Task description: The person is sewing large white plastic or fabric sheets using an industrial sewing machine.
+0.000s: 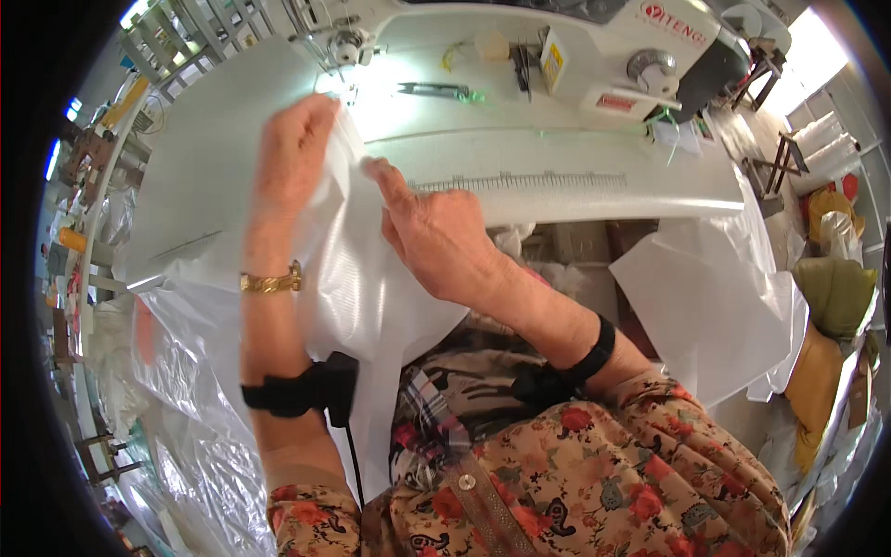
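Observation:
A whitish, translucent plastic sheet [348, 269] hangs over the table's front edge and rises in a folded strip toward the sewing machine's needle area [345, 70]. My left hand [295, 153], slightly smeared by motion, is closed on the upper end of this sheet, just in front of the lit presser foot. Lower and to the right, my right hand [436, 227] has its index finger stretched along the sheet's folded edge. Its other fingers are curled, and it seems to pinch the edge, though the thumb's contact is partly hidden.
Thread snips [434, 90] lie right of the needle, and a printed ruler scale [520, 180] runs along the table. The white machine body [594, 56] spans the back. Plastic sheeting [715, 288] droops at the right; more shiny film [204, 408] hangs at the left.

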### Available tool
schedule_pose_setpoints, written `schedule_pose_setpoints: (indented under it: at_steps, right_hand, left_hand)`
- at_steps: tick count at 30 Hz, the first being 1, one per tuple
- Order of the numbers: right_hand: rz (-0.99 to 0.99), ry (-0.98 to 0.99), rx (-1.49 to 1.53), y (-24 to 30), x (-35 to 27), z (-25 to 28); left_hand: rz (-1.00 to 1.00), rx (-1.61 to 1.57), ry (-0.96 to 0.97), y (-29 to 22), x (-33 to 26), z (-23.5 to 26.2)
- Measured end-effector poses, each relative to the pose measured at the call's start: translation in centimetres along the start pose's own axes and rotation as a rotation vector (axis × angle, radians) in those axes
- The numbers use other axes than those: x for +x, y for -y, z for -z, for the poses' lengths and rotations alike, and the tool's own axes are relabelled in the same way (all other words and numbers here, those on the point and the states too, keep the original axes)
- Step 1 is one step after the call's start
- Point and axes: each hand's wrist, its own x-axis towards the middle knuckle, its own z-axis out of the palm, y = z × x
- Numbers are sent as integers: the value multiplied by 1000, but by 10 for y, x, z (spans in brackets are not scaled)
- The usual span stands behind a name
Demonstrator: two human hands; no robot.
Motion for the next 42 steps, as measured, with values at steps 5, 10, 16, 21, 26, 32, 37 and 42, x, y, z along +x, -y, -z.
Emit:
schedule_pose_setpoints:
  at_steps: [5, 10, 16, 21, 26, 32, 37, 42]
  right_hand:
    - [166, -269, 129, 17, -20, 6]
    - [186, -182, -21, 20, -42, -9]
    - [473, -86, -19, 8, -26, 38]
    - [84, -35, 1023, 17, 41, 26]
    - [9, 55, 1232, 34, 40, 8]
    - [-58, -230, 895, 36, 41, 9]
    - [42, -360, 913, 37, 39, 3]
    - [99, -487, 348, 33, 38, 5]
  left_hand:
    - [-238, 324, -141, -58, -10, 36]
    - [-190, 254, -143, -54, -14, 39]
    - [-268, 186, -162, -60, -31, 56]
    - [-332, 107, -150, -80, -42, 57]
    - [-292, 143, -133, -81, -42, 63]
    - [-148, 159, -1, -74, -27, 73]
    - [-83, -67, 122, -69, -18, 70]
    - [-44, -90, 159, -59, -13, 60]
